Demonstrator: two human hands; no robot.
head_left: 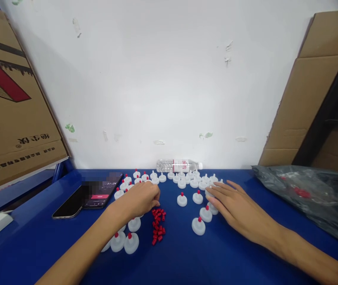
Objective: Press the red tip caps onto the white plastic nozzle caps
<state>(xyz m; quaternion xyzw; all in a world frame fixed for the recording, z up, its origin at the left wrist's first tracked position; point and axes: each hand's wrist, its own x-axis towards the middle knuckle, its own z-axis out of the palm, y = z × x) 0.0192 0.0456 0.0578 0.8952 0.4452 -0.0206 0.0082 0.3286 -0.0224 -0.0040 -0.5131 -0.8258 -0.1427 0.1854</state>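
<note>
My left hand [143, 196] is closed, its fingertips bent down at the upper end of a small pile of red caps [158, 225]. Whatever those fingertips hold, if anything, is hidden. My right hand [236, 202] has its fingers stretched out over the right-hand group of white nozzle lids. One white lid [212, 209] sits by the thumb, and another is partly covered by the fingers. Nearby stand white lids with red tips, such as one lid [198, 227] and another [206, 214]. More red-tipped lids [131, 243] are around and partly behind my left forearm.
Bare-tipped white lids [181, 183] cluster at the back, before a clear bottle [177, 165] lying along the wall. Two phones [68, 202] rest on the blue table [175, 261] at left. A grey plastic bag [311, 209] lies right. Cardboard boxes [17, 118] flank the table.
</note>
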